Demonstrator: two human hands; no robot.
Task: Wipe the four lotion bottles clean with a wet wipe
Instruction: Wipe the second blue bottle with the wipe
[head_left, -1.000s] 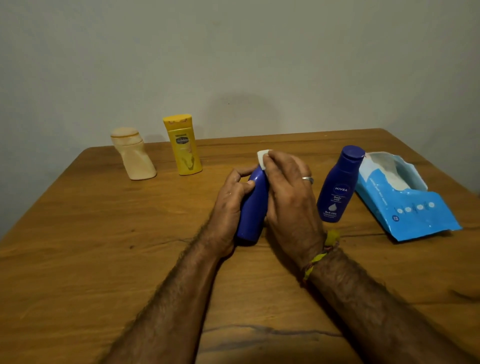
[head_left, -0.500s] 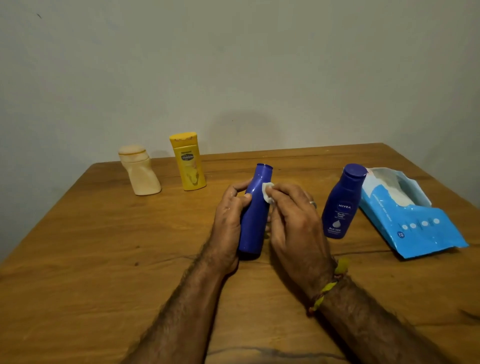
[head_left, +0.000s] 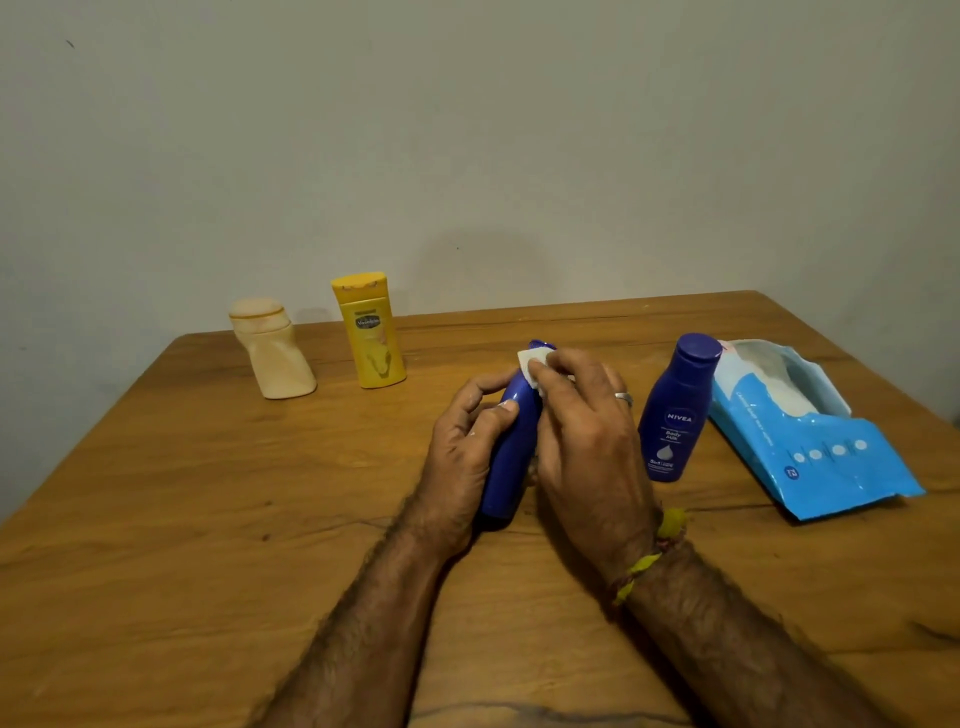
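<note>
A tall blue bottle (head_left: 511, 452) stands tilted at the middle of the wooden table (head_left: 208, 519). My left hand (head_left: 462, 457) grips its body from the left. My right hand (head_left: 587, 441) pinches a small white wet wipe (head_left: 532, 366) against the bottle's upper part, near the cap. A second blue lotion bottle (head_left: 675, 410) stands upright just right of my right hand. A yellow bottle (head_left: 370, 332) and a beige bottle (head_left: 272, 351) stand at the back left.
An open blue pack of wet wipes (head_left: 821, 441) lies at the right, close to the table's edge. A grey wall rises behind the table's far edge.
My right hand has slid the wipe back up the blue bottle toward its cap. The left hand keeps its grip on the bottle.
</note>
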